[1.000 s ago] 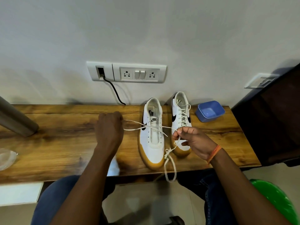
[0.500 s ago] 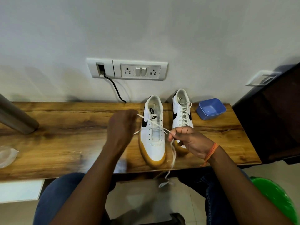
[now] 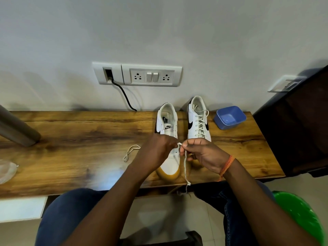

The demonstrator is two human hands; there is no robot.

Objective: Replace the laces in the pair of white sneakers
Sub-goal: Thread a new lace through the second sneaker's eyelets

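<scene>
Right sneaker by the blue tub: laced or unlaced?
Laced. The right sneaker shows a white lace crisscrossing its eyelets up to the collar; the left sneaker beside it has bare eyelets.

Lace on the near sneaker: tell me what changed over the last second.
The left hand came in from the left to meet the right hand over the unlaced sneaker. The lace, stretched between them a second ago, is now slack: both hands pinch it at the eyelets, one end looped on the table, the other hanging over the edge. The laced sneaker and blue bowl stayed put.
</scene>
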